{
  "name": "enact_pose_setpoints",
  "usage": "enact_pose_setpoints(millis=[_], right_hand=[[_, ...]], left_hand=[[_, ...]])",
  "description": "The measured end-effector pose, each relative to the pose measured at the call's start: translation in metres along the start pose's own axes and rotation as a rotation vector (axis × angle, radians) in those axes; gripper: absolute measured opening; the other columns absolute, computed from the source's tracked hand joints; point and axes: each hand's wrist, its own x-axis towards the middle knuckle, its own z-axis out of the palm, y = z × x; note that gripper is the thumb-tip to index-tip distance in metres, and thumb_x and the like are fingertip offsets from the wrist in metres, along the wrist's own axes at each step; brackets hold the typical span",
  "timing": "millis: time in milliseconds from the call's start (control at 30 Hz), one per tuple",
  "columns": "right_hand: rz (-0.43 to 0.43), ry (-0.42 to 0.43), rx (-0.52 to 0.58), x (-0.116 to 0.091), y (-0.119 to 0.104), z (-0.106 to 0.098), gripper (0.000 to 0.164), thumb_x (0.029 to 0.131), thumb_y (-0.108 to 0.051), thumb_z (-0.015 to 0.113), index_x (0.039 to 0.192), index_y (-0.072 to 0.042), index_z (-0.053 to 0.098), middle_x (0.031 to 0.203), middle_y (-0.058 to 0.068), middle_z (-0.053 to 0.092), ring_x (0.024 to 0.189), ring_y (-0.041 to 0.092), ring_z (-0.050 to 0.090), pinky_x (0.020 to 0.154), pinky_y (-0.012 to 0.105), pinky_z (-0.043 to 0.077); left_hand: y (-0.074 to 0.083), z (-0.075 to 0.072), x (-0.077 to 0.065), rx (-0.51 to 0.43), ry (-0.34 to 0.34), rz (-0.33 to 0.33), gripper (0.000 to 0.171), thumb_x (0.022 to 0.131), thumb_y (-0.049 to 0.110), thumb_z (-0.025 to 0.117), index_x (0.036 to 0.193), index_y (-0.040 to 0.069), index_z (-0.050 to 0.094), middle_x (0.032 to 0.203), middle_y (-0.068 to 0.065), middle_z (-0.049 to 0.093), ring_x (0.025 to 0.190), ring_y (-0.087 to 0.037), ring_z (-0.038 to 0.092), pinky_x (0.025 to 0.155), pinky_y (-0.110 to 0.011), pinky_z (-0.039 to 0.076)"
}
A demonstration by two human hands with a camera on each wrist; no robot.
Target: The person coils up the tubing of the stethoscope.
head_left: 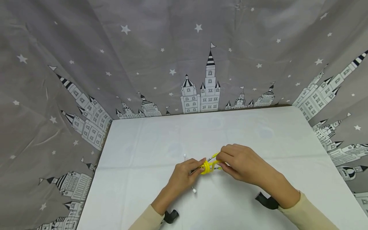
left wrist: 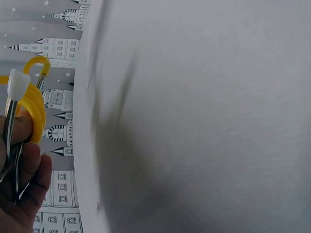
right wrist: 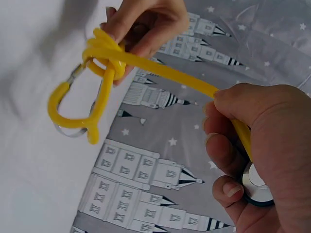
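A stethoscope with yellow tubing (head_left: 205, 167) is held above the white table by both hands. My left hand (head_left: 184, 174) pinches its wound tubing and metal ear tubes. One white ear tip (left wrist: 18, 85) sticks up beside the coils in the left wrist view. From the coils, a taut length of yellow tube (right wrist: 170, 75) runs to my right hand (right wrist: 277, 126), whose thumb and fingers grip it. The round chest piece (right wrist: 257, 184) sits against the right palm, partly hidden. A yellow loop (right wrist: 53, 104) of the tubing hangs out past the coils.
White cloth covers the table (head_left: 143, 140) beneath the hands. Behind and beside it hangs a grey curtain (head_left: 161, 38) printed with castles and stars. Black straps (head_left: 267, 202) show near both wrists.
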Motion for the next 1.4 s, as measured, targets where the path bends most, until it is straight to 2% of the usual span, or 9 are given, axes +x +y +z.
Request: enact_pose_setpoints(millis=[400,700,867,1000,1067,1133,1233,1333,1400], right_hand=[[0.084,-0.029,0.051,-0.003,0.014,0.015,0.014,0.091,-0.015,0.085,0.101,-0.016,0.075,0.091,-0.009,0.067,0.075,0.004,0.053,0.066,0.020,0.051],[0.164,-0.073,0.105,-0.011,0.023,0.029,0.011,0.093,-0.018,0.084,0.100,-0.018,0.076,0.092,-0.009,0.069,0.078,0.003,0.055,0.069,0.021,0.053],[0.236,-0.128,0.149,-0.017,0.027,0.040,0.008,0.096,-0.021,0.082,0.101,-0.020,0.076,0.094,-0.012,0.071,0.078,0.001,0.054,0.070,0.020,0.053],[0.297,-0.172,0.161,-0.022,0.030,0.045,0.006,0.098,-0.024,0.081,0.101,-0.023,0.076,0.094,-0.014,0.070,0.077,0.001,0.054,0.071,0.020,0.053],[0.311,-0.184,0.163,-0.024,0.031,0.046,0.005,0.098,-0.025,0.080,0.100,-0.024,0.075,0.094,-0.015,0.070,0.078,0.001,0.055,0.071,0.020,0.053],[0.325,-0.197,0.166,-0.025,0.032,0.047,0.005,0.099,-0.025,0.080,0.100,-0.024,0.075,0.094,-0.015,0.070,0.078,0.001,0.055,0.072,0.021,0.054],[0.340,-0.215,0.172,-0.026,0.034,0.048,0.005,0.099,-0.026,0.080,0.101,-0.024,0.075,0.095,-0.014,0.071,0.079,0.001,0.055,0.073,0.022,0.054],[0.346,-0.227,0.187,-0.027,0.035,0.049,0.005,0.099,-0.024,0.080,0.101,-0.023,0.076,0.095,-0.013,0.071,0.078,0.001,0.055,0.072,0.022,0.054],[0.343,-0.232,0.196,-0.028,0.037,0.051,0.005,0.098,-0.023,0.080,0.102,-0.023,0.076,0.094,-0.012,0.071,0.077,0.001,0.054,0.070,0.021,0.052]], left_hand=[[0.012,0.004,-0.008,-0.054,-0.169,0.099,0.040,0.099,0.016,0.079,0.138,0.019,0.075,0.104,0.006,0.079,0.075,0.003,0.054,0.068,-0.004,0.044],[0.020,0.002,-0.009,-0.136,-0.240,0.154,0.039,0.101,0.020,0.077,0.140,0.019,0.073,0.104,0.008,0.080,0.080,0.004,0.058,0.070,-0.007,0.048],[0.024,0.002,-0.009,-0.165,-0.244,0.187,0.037,0.103,0.023,0.075,0.140,0.017,0.073,0.106,0.008,0.079,0.083,0.004,0.060,0.072,-0.010,0.051],[0.025,0.004,-0.007,-0.138,-0.199,0.244,0.037,0.102,0.020,0.076,0.139,0.017,0.073,0.104,0.008,0.077,0.081,0.003,0.059,0.071,-0.008,0.050],[0.025,0.005,-0.006,-0.123,-0.171,0.262,0.037,0.102,0.018,0.076,0.138,0.017,0.073,0.111,0.005,0.074,0.079,0.002,0.058,0.070,-0.009,0.050],[0.024,0.007,-0.006,-0.118,-0.156,0.262,0.037,0.101,0.019,0.077,0.138,0.016,0.073,0.122,0.002,0.072,0.082,0.000,0.063,0.073,-0.010,0.053],[0.025,0.008,-0.005,-0.147,-0.191,0.182,0.037,0.102,0.022,0.077,0.138,0.017,0.073,0.135,0.002,0.073,0.092,-0.003,0.070,0.080,-0.012,0.057],[0.027,0.008,-0.004,-0.174,-0.222,0.122,0.038,0.101,0.024,0.077,0.138,0.019,0.070,0.132,0.005,0.076,0.095,-0.003,0.071,0.084,-0.012,0.057],[0.026,0.009,-0.003,-0.170,-0.223,0.128,0.042,0.101,0.023,0.077,0.141,0.019,0.066,0.132,0.005,0.077,0.087,-0.001,0.068,0.080,-0.010,0.056]])
